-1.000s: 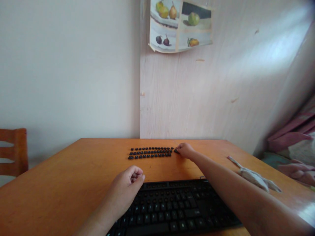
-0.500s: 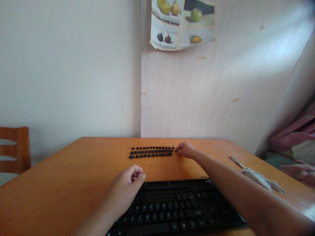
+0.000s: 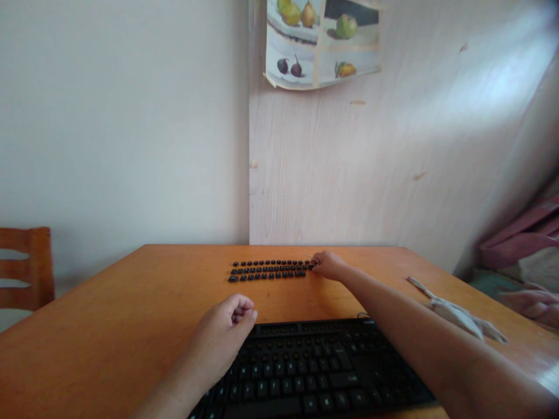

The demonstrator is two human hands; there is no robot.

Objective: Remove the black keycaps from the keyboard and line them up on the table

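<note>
A black keyboard (image 3: 314, 372) lies near me on the orange wooden table (image 3: 131, 314). Farther back, several loose black keycaps (image 3: 268, 270) lie in three neat rows. My right hand (image 3: 329, 266) reaches out to the right end of those rows, fingers pinched on a small black keycap there. My left hand (image 3: 225, 331) rests in a loose fist at the keyboard's upper left corner, and whether it holds anything is hidden.
A crumpled light cloth (image 3: 456, 314) lies at the table's right edge. A wooden chair (image 3: 26, 267) stands at the far left. A fruit poster (image 3: 321, 41) hangs on the wall. Pink bedding (image 3: 519, 256) lies to the right.
My right hand has shifted slightly along the right end of the keycap rows. The left hand has stayed put.
</note>
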